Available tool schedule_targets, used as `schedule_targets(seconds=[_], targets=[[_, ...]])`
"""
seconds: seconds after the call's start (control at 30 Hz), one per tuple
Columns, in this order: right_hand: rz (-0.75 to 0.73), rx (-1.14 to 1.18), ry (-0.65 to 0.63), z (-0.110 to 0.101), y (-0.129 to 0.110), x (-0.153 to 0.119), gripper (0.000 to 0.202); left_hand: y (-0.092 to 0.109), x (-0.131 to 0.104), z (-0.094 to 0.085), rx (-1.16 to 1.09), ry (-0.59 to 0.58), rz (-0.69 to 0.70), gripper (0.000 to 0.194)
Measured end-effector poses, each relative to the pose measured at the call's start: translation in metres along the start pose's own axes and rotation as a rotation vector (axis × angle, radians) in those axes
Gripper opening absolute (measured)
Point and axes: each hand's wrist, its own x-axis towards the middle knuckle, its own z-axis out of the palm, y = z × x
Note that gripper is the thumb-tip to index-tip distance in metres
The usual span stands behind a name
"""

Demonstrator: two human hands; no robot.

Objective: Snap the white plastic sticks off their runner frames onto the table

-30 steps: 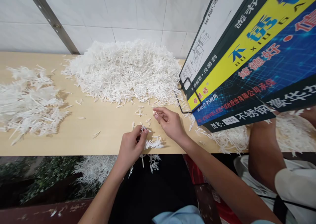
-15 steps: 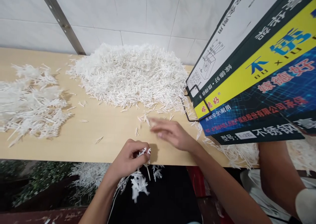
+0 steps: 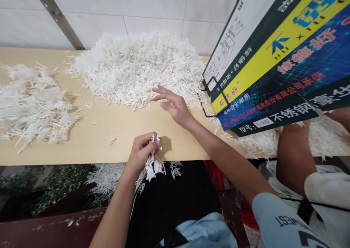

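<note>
Hands, two. Left hand (image 3: 143, 149): closed, thumb and fingers pinching white sprigs (image 3: 151, 166), which stick out above the fingertips and hang below them at the front edge of the worktop (image 3: 128, 126). Right hand (image 3: 175, 107): open, empty as far as can be seen, fingers spread at the near side of the large heap (image 3: 136, 69); whether they touch it cannot be told. Large heap: white, forked pieces, piled towards the wall (image 3: 98, 26). Small heap (image 3: 41, 106): similar, looser, on the left. Strays (image 3: 113, 141): a few, scattered between. Box (image 3: 257, 73): printed, leaning upright on the right, a black wire frame (image 3: 208, 115) at its lower corner. Beyond it: another person's arm (image 3: 292, 157). Handling, by judgement: sprigs very light, thin, probably flexible plastic, apt to snag on one another, the fine tips perhaps easily bent; best taken singly by the stem, in a light fingertip pinch.
</note>
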Motion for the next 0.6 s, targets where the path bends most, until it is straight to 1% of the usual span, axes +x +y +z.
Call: schedule_targets(seconds=[0.03, 0.07, 0.1, 0.17, 0.23, 0.3, 0.37, 0.43, 0.5, 0.53, 0.6], targets=[[-0.04, -0.021, 0.05, 0.002, 0.002, -0.003, 0.018, 0.0, 0.002, 0.003, -0.066, 0.067, 0.007, 0.024], [-0.056, -0.024, 0.07, 0.004, 0.003, -0.007, 0.018, -0.001, 0.004, 0.005, -0.135, 0.132, 0.024, 0.024], [-0.044, -0.015, 0.064, 0.006, 0.003, -0.013, 0.017, -0.002, 0.006, 0.007, -0.203, 0.194, 0.044, 0.023], [0.043, 0.068, -0.022, 0.011, 0.0, -0.023, 0.018, -0.006, 0.012, 0.011, -0.313, 0.31, 0.08, 0.018], [0.151, 0.236, -0.144, 0.015, -0.003, -0.029, 0.024, -0.01, 0.017, 0.012, -0.372, 0.378, 0.092, 0.014], [0.194, 0.392, -0.237, 0.017, -0.005, -0.03, 0.034, -0.012, 0.021, 0.012, -0.385, 0.395, 0.077, 0.017], [0.187, 0.472, -0.269, 0.017, -0.007, -0.029, 0.045, -0.013, 0.022, 0.012, -0.371, 0.41, 0.058, 0.023], [0.178, 0.488, -0.318, 0.015, -0.01, -0.028, 0.054, -0.012, 0.022, 0.013, -0.349, 0.423, 0.052, 0.028], [0.194, 0.48, -0.369, 0.013, -0.015, -0.027, 0.058, -0.011, 0.021, 0.013, -0.333, 0.428, 0.046, 0.03], [0.208, 0.46, -0.382, 0.013, -0.018, -0.027, 0.058, -0.011, 0.021, 0.014, -0.331, 0.43, 0.041, 0.031], [0.227, 0.405, -0.364, 0.012, -0.024, -0.027, 0.053, -0.011, 0.02, 0.014, -0.341, 0.436, 0.044, 0.032]])
